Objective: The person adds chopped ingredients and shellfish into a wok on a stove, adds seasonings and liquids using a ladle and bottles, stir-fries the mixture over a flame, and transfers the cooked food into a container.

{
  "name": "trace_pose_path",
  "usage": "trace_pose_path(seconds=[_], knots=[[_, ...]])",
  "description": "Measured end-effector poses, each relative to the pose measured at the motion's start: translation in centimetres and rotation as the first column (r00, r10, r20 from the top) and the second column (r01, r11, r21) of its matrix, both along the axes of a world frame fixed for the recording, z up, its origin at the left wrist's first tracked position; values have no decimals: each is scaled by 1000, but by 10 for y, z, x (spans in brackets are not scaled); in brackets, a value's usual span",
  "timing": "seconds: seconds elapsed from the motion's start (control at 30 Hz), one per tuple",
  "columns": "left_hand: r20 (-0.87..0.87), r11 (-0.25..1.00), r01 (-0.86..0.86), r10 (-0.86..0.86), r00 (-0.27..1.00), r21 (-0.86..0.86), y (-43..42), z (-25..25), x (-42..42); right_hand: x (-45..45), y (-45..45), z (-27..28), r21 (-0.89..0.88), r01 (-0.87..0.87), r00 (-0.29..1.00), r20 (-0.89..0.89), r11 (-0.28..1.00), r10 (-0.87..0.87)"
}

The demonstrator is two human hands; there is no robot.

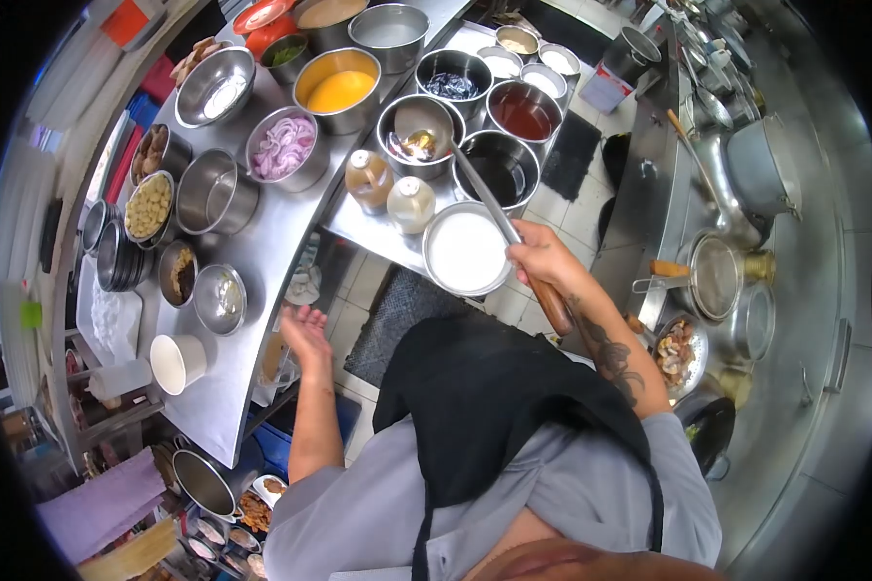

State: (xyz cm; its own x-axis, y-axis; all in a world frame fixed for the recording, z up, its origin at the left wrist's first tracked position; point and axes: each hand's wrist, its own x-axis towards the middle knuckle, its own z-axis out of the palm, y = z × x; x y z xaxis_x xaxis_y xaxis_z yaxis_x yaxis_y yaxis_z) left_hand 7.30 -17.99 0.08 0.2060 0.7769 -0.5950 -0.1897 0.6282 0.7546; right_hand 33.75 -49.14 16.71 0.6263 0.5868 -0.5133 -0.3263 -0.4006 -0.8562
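My right hand is wrapped round the long handle of a ladle, whose wooden end sticks out below my fist. The ladle's bowl reaches into a steel pot with shiny golden liquid at its bottom. Beneath the handle stands a container of white contents; beside it is a pot of dark liquid. My left hand hangs by the steel table's edge, palm up, fingers spread, holding nothing. Closest to that hand on the table is a small steel bowl.
Two squeeze bottles stand left of the ladle pot. The left table carries sliced onions, a pot of orange liquid and a white paper tub. Along the right counter are a wok, a strainer and a colander of food.
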Motion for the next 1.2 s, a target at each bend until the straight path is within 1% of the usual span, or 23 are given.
trace_pose_path(seconds=[0.07,0.13,0.17,0.2,0.23,0.27,0.3,0.33,0.43,0.53,0.57,0.67,0.73,0.77,0.8,0.87,0.93,0.97,1.0,1.03,1.1,1.17,1.2], knots=[[-44,997,75,-76,996,-32,-18,-18,1,4,-1,9,12,81,976,-203,997,-77],[-89,987,150,-155,984,-60,-34,-37,0,3,-7,16,86,193,921,-359,977,-151],[-114,952,289,-299,947,-97,-40,-39,-1,3,-11,19,117,256,882,-435,960,-182],[-135,897,420,-437,889,-138,-46,-41,-1,3,-16,22,145,264,869,-465,953,-170],[-149,821,542,-568,810,-181,-50,-44,0,3,-21,25,174,276,855,-494,945,-158],[-157,682,687,-729,666,-251,-54,-39,6,2,-26,27,204,290,840,-522,935,-146],[-151,512,796,-858,491,-321,-57,-27,12,0,-31,28,236,311,824,-551,921,-136],[-131,318,864,-948,290,-390,-61,-18,18,-2,-37,28,268,335,806,-578,903,-127],[-175,-25,957,-981,-79,-289,-76,-4,38,-14,-61,33,375,433,756,-646,819,-103],[-233,-270,950,-925,-301,-155,-101,24,68,-37,-96,37,464,561,692,-717,686,-81],[-225,-307,944,-918,-328,-121,-112,29,78,-47,-112,40,486,606,670,-739,629,-75],[-216,-454,891,-868,-447,-16,-157,45,110,-90,-165,55,601,636,712,-699,484,-67],[-236,-562,825,-812,-534,64,-203,62,133,-130,-203,70,601,689,709,-673,405,-208],[-261,-629,764,-769,-584,142,-229,71,143,-150,-221,76,605,709,701,-656,361,-278],[-352,-711,651,-700,-621,266,-254,66,152,-171,-238,80,611,723,691,-638,323,-340],[-355,-706,582,-707,-611,404,-314,82,156,-218,-271,87,614,766,616,-615,191,-492],[-478,-729,360,-666,-573,582,-370,98,164,-265,-298,95,618,782,522,-573,85,-632],[-529,-720,237,-656,-539,652,-399,102,169,-288,-311,98,598,802,431,-578,1,-693],[-602,-694,100,-679,-420,713,-427,94,177,-311,-323,98,572,820,335,-518,-27,-787],[-640,-658,-48,-710,-294,751,-455,84,186,-333,-335,97,535,842,235,-485,-74,-842],[-714,-694,-168,-672,-198,700,-501,83,206,-372,-357,91,442,879,14,-401,-180,-916],[-871,-859,-186,-490,26,477,-528,56,229,-401,-377,80,336,894,-203,-287,-296,-936],[-911,-897,-171,-411,-16,408,-540,44,241,-413,-389,71,296,896,-269,-233,-332,-934]])
